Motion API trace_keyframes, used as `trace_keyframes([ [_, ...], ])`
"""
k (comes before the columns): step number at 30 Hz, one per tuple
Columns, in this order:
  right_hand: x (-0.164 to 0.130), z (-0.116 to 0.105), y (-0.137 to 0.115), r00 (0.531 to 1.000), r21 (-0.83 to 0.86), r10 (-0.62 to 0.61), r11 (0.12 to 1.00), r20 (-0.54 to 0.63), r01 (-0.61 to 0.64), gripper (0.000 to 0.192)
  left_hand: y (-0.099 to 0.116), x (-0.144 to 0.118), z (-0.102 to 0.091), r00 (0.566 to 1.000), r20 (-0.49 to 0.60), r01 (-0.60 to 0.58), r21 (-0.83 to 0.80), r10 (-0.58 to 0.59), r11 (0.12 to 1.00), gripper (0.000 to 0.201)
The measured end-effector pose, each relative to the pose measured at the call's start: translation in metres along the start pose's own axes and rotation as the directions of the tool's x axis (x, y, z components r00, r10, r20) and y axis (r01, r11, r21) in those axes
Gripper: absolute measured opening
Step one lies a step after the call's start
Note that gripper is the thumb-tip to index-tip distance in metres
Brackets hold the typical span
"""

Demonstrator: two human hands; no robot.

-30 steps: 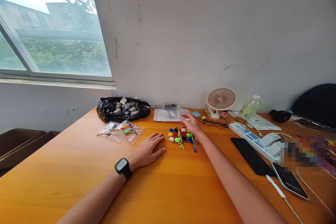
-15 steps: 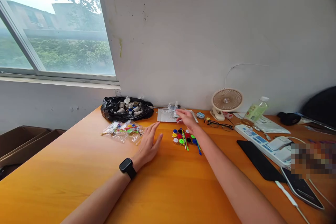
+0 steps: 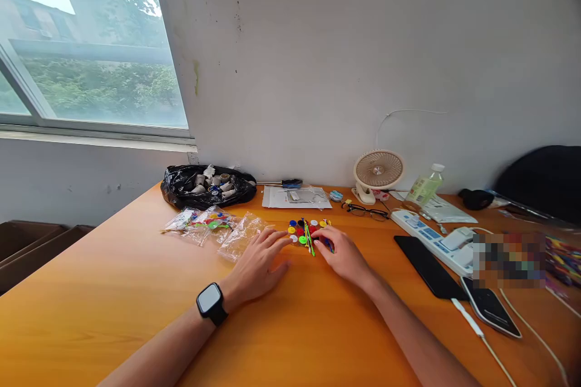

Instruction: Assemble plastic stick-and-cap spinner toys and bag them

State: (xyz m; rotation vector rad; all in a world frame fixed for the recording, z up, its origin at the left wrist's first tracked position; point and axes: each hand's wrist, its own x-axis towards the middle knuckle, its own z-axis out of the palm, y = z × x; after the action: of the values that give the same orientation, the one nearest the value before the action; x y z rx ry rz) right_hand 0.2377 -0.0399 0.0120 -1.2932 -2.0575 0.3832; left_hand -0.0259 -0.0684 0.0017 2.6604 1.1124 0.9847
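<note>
My left hand (image 3: pixel 258 263), with a black smartwatch (image 3: pixel 209 300) on its wrist, rests low over the table with fingers spread, holding nothing. Beside it lies a clear plastic bag (image 3: pixel 239 240), crumpled. My right hand (image 3: pixel 344 255) is at a cluster of small coloured plastic discs (image 3: pixel 302 240), its curved thumb and index finger slightly apart at the pieces' right side. Thin green and yellow sticks (image 3: pixel 309 239) lie across the discs. The right fingers partly hide blue pieces (image 3: pixel 330 245). More coloured parts sit in clear bags (image 3: pixel 211 222) at the left.
Behind are a black bag of cardboard tubes (image 3: pixel 204 190), white papers (image 3: pixel 272 198), a screwdriver (image 3: pixel 291 183) and a clip fan (image 3: pixel 379 170). To the right lie glasses (image 3: pixel 365 211), a bottle (image 3: pixel 424 187), a power strip (image 3: pixel 424 236), a black slab (image 3: pixel 426 266) and a phone (image 3: pixel 490 308).
My right hand has come down and back from clear plastic near the papers to the coloured pieces. My left hand stays beside the bag, fingers spread. The view has shifted slightly right.
</note>
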Motion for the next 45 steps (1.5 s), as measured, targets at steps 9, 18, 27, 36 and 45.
trace_keyframes([
  [9,-0.008,0.014,-0.005,0.984,-0.303,-0.163,0.936,0.071,0.177,0.03,0.012,-0.003,0.027,0.996,0.087,-0.02,0.066,0.015,0.998,0.067],
  [18,-0.01,0.014,-0.003,0.988,-0.332,-0.129,0.931,0.087,0.151,0.026,0.027,0.013,0.053,0.999,0.038,-0.015,0.036,0.014,0.999,0.073],
  [27,-0.016,0.01,-0.01,0.986,-0.327,-0.107,0.934,0.13,0.145,0.016,0.038,0.014,0.039,0.997,0.04,0.061,0.015,-0.062,0.998,0.045],
  [36,-0.018,0.008,-0.01,0.99,-0.309,-0.024,0.949,0.14,0.067,0.021,0.026,0.009,0.038,0.993,0.067,0.106,-0.137,-0.097,0.985,0.022],
  [45,-0.017,0.016,-0.019,0.989,-0.374,0.138,0.921,0.047,-0.111,0.018,0.025,0.009,0.042,0.977,0.061,0.209,-0.053,-0.205,0.977,0.015],
])
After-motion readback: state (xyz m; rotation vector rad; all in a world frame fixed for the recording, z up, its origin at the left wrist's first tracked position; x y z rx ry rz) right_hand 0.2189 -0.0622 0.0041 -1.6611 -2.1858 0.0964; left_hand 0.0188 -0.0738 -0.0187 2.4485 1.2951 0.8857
